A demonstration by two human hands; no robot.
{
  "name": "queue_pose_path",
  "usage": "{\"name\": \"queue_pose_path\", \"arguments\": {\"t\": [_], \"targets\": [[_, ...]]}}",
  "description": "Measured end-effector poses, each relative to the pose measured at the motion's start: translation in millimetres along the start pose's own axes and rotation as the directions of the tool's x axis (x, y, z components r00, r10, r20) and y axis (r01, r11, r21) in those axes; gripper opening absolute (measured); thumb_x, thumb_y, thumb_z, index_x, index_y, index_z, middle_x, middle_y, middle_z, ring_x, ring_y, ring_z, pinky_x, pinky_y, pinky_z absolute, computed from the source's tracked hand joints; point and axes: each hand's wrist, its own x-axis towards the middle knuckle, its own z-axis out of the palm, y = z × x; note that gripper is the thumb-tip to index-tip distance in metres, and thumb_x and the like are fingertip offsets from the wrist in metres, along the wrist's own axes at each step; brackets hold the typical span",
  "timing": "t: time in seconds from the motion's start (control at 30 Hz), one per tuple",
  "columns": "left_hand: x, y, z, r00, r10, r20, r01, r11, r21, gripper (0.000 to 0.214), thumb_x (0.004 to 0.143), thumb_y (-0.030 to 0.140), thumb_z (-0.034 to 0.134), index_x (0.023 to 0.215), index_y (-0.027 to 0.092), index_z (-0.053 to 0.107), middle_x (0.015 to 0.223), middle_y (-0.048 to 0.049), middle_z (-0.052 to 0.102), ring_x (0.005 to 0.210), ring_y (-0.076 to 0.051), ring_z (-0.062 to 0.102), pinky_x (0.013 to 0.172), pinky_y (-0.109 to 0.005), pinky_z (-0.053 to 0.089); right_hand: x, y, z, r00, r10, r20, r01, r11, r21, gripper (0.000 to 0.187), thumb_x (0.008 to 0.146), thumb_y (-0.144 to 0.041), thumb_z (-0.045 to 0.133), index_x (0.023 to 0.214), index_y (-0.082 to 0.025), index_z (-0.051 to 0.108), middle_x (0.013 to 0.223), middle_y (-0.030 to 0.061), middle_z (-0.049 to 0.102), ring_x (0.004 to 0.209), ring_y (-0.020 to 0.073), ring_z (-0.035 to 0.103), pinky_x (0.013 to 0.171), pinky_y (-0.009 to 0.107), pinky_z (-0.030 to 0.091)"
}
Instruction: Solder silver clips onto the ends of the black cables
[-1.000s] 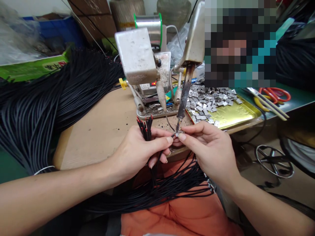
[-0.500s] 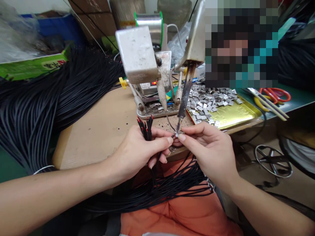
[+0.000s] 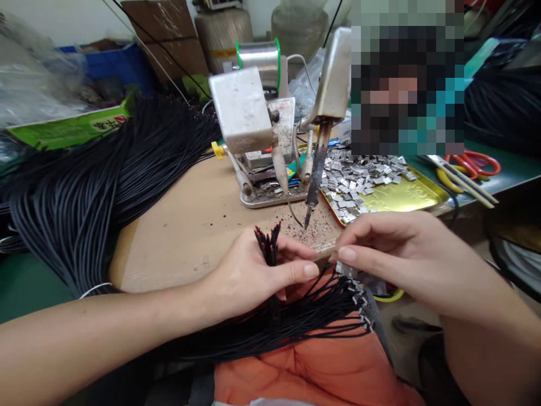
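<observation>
My left hand (image 3: 253, 276) is closed around an upright bundle of black wires (image 3: 267, 248) with red tips. Its thumb and index finger point right, toward my other hand. Thumb and fingertips meet in a pinch on my right hand (image 3: 393, 254), just off the table's front edge; what lies between them is too small to make out. Just beyond both hands, a soldering iron (image 3: 316, 175) points downward from its stand, beside a thin solder wire (image 3: 295, 214) fed from a nozzle. Across my lap lie black wires (image 3: 270, 332) ending in small metal connectors (image 3: 361, 304).
A gold tray (image 3: 416, 194) of small metal pieces (image 3: 353, 175) stands at the right. Beyond it lie red-handled scissors (image 3: 477, 163) and tweezers (image 3: 465, 183). A solder spool (image 3: 260, 65) sits behind the soldering stand (image 3: 245, 107). Many black wires (image 3: 84, 175) cover the left side.
Both hands have come away from the iron's tip, toward me. My right hand has moved right, apart from the left, which still grips the bundle. The view has shifted slightly.
</observation>
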Motion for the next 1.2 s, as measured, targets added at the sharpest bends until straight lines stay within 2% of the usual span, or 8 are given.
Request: {"name": "queue_pose_path", "arguments": {"t": [0.1, 0.2, 0.3, 0.57, 0.77, 0.93, 1.07, 1.2], "targets": [[-3, -1, 2.4, 0.999, 0.013, 0.05, -0.013, 1.0, 0.015, 0.018, 0.078, 0.026, 0.08, 0.092, 0.015, 0.079, 0.073, -0.0043, 0.074, 0.06, -0.014, 0.063, 0.057, -0.025, 0.054, -4, -8, 0, 0.997, -0.074, -0.04, 0.067, 0.986, -0.15, 0.005, 0.086, -0.03, 0.075, 0.083, -0.026, 0.077, 0.075, -0.0002, 0.073, 0.067, 0.0161, 0.066, 0.06, 0.026, 0.051], [-4, -3, 4.0, 0.979, 0.113, 0.17, -0.122, 0.991, 0.048, 0.012, 0.086, 0.022, 0.072, 0.092, 0.016, 0.08, 0.077, -0.0036, 0.072, 0.072, -0.017, 0.065, 0.069, -0.027, 0.053, -6, -12, 19, 0.987, -0.158, -0.013, 0.154, 0.976, -0.155, 0.014, 0.084, -0.023, 0.077, 0.098, -0.027, 0.077, 0.093, 0.0009, 0.074, 0.083, 0.0174, 0.068, 0.071, 0.026, 0.054], [-5, -7, 5.5, 0.955, 0.187, 0.23, -0.187, 0.982, -0.019, 0.016, 0.088, 0.022, 0.07, 0.101, 0.017, 0.078, 0.092, -0.0042, 0.074, 0.09, -0.021, 0.066, 0.084, -0.031, 0.053, -6, -12, 34, 0.978, -0.207, 0.001, 0.205, 0.969, -0.139, 0.017, 0.083, -0.017, 0.077, 0.097, -0.025, 0.074, 0.093, 0.0007, 0.071, 0.084, 0.0156, 0.065, 0.072, 0.025, 0.052], [-6, -15, 9.5, 0.924, 0.262, 0.279, -0.284, 0.958, 0.044, 0.003, 0.085, 0.013, 0.072, 0.084, 0.014, 0.069, 0.081, 0.0002, 0.064, 0.08, -0.015, 0.059, 0.075, -0.025, 0.05, -14, -8, 39, 0.943, -0.334, -0.014, 0.329, 0.935, -0.129, 0.012, 0.089, -0.008, 0.066, 0.088, -0.019, 0.07, 0.082, -0.0017, 0.065, 0.079, 0.0109, 0.061, 0.074, 0.025, 0.047], [-5, -14, 9.3, 0.9, 0.292, 0.323, -0.338, 0.936, 0.095, 0.005, 0.091, 0.015, 0.066, 0.086, 0.015, 0.067, 0.089, -0.001, 0.064, 0.087, -0.016, 0.06, 0.082, -0.028, 0.05, -14, -12, 39, 0.964, -0.265, -0.02, 0.26, 0.956, -0.134, 0.01, 0.086, -0.01, 0.067, 0.082, -0.019, 0.069, 0.079, -0.0019, 0.066, 0.075, 0.011, 0.06, 0.069, 0.025, 0.046], [-6, -11, 5.4, 0.899, 0.334, 0.284, -0.389, 0.906, 0.165, 0.017, 0.096, 0.018, 0.061, 0.098, 0.019, 0.078, 0.114, -0.0053, 0.071, 0.109, -0.019, 0.064, 0.098, -0.03, 0.049, -14, -19, 19, 0.999, 0.028, -0.043, -0.031, 0.996, -0.081, 0.013, 0.079, -0.012, 0.073, 0.07, -0.02, 0.07, 0.063, -0.0042, 0.064, 0.058, 0.0091, 0.055, 0.051, 0.02, 0.041], [-10, -11, 3.2, 0.913, 0.371, 0.168, -0.404, 0.88, 0.249, 0.012, 0.09, 0.019, 0.07, 0.094, 0.019, 0.081, 0.095, -0.0045, 0.076, 0.087, -0.016, 0.07, 0.081, -0.025, 0.054, -13, -14, 9, 0.982, 0.188, 0.026, -0.19, 0.971, 0.148, 0.013, 0.078, -0.016, 0.078, 0.068, -0.02, 0.07, 0.06, -0.0044, 0.063, 0.055, 0.0086, 0.053, 0.048, 0.018, 0.039], [-12, -10, 4.6, 0.924, 0.362, 0.125, -0.383, 0.882, 0.277, 0.01, 0.087, 0.018, 0.073, 0.081, 0.016, 0.081, 0.072, -0.0018, 0.073, 0.069, -0.013, 0.067, 0.065, -0.022, 0.051, -10, -4, 23, 0.986, 0.149, 0.074, -0.166, 0.88, 0.445, 0.016, 0.075, -0.015, 0.082, 0.069, -0.019, 0.068, 0.069, -0.0031, 0.068, 0.064, 0.0092, 0.06, 0.059, 0.019, 0.046]]}}
